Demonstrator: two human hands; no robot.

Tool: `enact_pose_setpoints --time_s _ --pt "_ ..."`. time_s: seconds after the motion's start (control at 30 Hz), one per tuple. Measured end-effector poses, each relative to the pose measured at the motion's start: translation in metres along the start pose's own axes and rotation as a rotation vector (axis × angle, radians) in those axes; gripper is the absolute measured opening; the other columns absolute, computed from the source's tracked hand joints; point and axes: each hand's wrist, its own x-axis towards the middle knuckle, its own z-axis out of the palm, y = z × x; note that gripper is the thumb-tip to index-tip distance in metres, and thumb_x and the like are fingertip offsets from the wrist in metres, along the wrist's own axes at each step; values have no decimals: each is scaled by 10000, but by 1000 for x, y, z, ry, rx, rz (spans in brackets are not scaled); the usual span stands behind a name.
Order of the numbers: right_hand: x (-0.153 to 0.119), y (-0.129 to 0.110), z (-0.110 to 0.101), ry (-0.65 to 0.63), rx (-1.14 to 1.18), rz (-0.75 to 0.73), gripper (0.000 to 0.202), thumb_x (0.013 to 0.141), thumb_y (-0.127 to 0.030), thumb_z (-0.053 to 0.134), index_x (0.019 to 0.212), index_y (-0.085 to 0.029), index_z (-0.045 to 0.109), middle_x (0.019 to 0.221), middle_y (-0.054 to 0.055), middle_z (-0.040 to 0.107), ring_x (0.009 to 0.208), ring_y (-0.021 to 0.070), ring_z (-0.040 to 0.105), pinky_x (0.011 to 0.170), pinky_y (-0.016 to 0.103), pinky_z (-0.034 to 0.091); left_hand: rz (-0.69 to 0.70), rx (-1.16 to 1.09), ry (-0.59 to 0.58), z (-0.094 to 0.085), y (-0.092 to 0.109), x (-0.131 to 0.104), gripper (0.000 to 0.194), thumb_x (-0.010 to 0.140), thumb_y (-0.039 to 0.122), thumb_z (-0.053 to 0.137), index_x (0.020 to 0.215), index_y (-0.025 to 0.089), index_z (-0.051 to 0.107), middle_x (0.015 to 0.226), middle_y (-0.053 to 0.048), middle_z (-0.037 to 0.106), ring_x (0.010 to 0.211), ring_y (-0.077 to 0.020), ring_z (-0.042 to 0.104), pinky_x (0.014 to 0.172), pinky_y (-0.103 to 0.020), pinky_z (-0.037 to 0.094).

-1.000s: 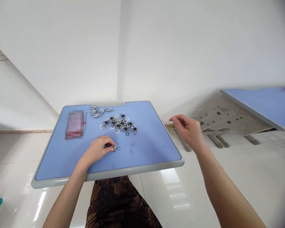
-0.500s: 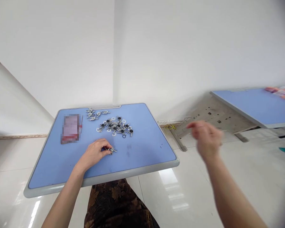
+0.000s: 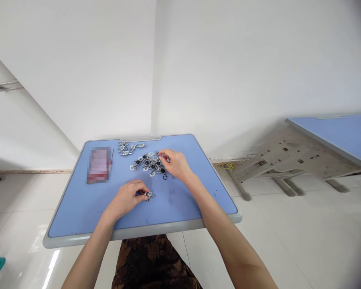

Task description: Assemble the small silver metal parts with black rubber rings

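On the blue desk (image 3: 180, 200), my left hand (image 3: 134, 193) pinches a small metal part (image 3: 150, 196) near the desk's front middle. My right hand (image 3: 173, 161) is over the right side of a pile of metal parts with black round centres (image 3: 147, 163). Its thumb and forefinger are close together at the pile; what lies between them, if anything, is too small to make out. Several similar metal parts (image 3: 125, 152) form a smaller group at the desk's back edge.
A blurred-out rectangular item (image 3: 98, 165) lies at the desk's left, with a thin red and white pen-like object (image 3: 111, 157) beside it. A second blue desk (image 3: 343, 130) stands at the right. The wall rises behind the desk.
My right hand has come in from the right, beyond the desk, to the pile. My left hand keeps its pinch on the metal part. The view has shifted slightly.
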Motion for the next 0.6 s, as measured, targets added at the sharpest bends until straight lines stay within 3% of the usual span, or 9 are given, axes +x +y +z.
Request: enact_pose_setpoints --time_s 0.2,0.37,0.6 --pt "-12 -2 4 -147 114 -89 120 841 -159 525 805 -195 634 796 12 631 666 122 543 612 232 392 -2 2 14 0 4 -2 90 804 196 613 862 235 670 895 5 650 892 -177 579 755 -267 429" --pt "-25 -13 14 -252 -55 -158 147 858 -157 532 860 -206 670 870 22 648 652 118 559 594 239 374 -11 3 15 -1 5 -2 97 797 187 616 860 232 675 892 3 653 876 -174 580 754 -270 436" --pt "-23 -12 22 -264 -176 -121 161 864 -153 536 908 -214 678 896 32 646 703 142 598 595 252 372 -11 -3 14 -1 6 -1 91 801 196 602 854 231 668 898 1 656 899 -181 575 768 -277 436"
